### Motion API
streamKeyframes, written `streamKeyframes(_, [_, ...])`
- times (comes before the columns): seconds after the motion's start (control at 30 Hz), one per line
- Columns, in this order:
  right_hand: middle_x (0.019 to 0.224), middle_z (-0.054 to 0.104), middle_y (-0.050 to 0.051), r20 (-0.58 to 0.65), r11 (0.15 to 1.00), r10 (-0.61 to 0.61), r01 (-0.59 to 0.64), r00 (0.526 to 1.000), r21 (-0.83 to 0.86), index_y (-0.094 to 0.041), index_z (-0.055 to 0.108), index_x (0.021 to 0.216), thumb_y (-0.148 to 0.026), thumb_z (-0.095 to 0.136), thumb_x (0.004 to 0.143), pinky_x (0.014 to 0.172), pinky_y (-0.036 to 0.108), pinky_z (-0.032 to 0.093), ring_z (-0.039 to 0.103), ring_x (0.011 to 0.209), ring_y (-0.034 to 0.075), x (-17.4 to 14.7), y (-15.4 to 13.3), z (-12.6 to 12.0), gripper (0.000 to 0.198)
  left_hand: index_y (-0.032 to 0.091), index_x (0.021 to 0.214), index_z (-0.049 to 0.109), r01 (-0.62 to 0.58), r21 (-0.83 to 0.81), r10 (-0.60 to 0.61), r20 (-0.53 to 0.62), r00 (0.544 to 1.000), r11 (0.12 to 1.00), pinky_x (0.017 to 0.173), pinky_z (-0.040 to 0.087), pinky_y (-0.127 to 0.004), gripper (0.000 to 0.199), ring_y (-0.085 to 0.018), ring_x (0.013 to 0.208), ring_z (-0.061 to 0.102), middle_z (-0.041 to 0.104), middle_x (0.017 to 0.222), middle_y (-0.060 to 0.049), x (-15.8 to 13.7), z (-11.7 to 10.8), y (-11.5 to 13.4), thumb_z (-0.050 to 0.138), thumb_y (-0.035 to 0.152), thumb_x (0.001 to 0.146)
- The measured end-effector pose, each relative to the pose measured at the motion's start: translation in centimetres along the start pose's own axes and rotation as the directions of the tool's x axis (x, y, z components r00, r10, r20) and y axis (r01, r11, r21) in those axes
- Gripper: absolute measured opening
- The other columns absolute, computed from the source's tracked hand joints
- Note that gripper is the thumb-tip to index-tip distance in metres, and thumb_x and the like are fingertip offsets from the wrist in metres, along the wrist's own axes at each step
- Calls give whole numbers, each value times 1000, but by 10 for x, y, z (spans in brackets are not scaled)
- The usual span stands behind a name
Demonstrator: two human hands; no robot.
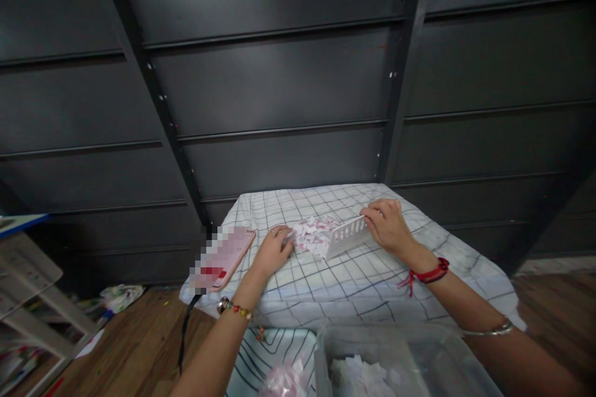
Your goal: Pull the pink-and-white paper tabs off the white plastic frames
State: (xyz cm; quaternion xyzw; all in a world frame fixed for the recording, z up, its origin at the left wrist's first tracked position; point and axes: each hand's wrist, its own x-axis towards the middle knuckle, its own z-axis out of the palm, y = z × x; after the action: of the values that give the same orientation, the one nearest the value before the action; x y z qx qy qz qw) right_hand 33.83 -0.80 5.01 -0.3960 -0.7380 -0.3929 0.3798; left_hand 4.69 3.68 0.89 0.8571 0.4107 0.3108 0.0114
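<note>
A loose heap of small white and pinkish paper slips [314,236] lies on a white checked cloth [298,291]. My left hand [275,251] rests at the heap's left edge, its curved fingers apart and touching the slips. At the heap's right side, a white slotted plastic basket [347,239] is tipped on its side. My right hand [386,226] grips the basket's upper right end, thumb and fingers closed on it. What lies inside the basket is hidden from this angle.
Left on the cloth lies a pink phone [228,260] with a dark cable [185,329]. Nearer me stand a clear plastic bin [419,356] holding paper slips and a pink plastic bag [284,379]. Dark metal panels [279,87] rise behind; a white-legged table [35,285] stands left.
</note>
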Motion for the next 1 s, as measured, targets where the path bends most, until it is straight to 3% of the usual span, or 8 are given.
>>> streamKeyframes(0.07, [82,50,6,19,1000,23,-23,1000,-1,-21,54,86,-17,42,82,72,36,33,43,82,20,-1,-1,-1,13,16,108,57,-167,-18,168,38,985,986,100,37,-36,29,-20,114,45,53,117,-10,-1,-5,9,44,24,84])
streamKeyframes(0.13, [83,50,6,33,1000,18,-18,999,-3,-21,54,87,-17,42,82,73,36,33,42,82,20,-1,-2,0,13,19,106,59,-325,-50,328,96,940,944,100,37,-34,27,-19,115,43,54,116,-8,-2,-8,16,43,23,84])
streamKeyframes(0.2, [83,51,6,34,1000,-2,2,999,-9,-20,54,87,-17,43,82,72,35,33,41,83,20,0,-2,0,13,20,104,60,-382,-62,387,99,917,922,99,38,-35,26,-19,115,44,56,112,-7,-3,-9,19,44,21,83])
streamKeyframes(0.67, [83,50,6,27,998,-44,45,999,-42,-19,52,86,-18,43,83,70,34,34,41,81,19,-3,0,-8,10,16,101,60,-277,-68,279,34,960,959,95,41,-34,24,-18,107,50,59,108,-9,-3,-7,16,45,21,83])
streamKeyframes(0.87, [81,49,6,15,1000,7,-7,1000,-15,-18,51,86,-18,41,84,69,34,34,42,79,19,-7,-1,-11,10,16,100,61,-247,-94,252,43,967,964,95,41,-33,24,-18,106,51,60,107,-8,-3,-6,14,46,19,82])
streamKeyframes(1.0, [82,50,6,69,1000,24,-25,997,3,-18,50,87,-19,40,85,69,34,33,41,79,19,-12,-3,-13,9,17,101,61,-251,-113,257,43,965,961,95,41,-34,24,-18,106,51,60,107,-8,-3,-5,13,46,20,82])
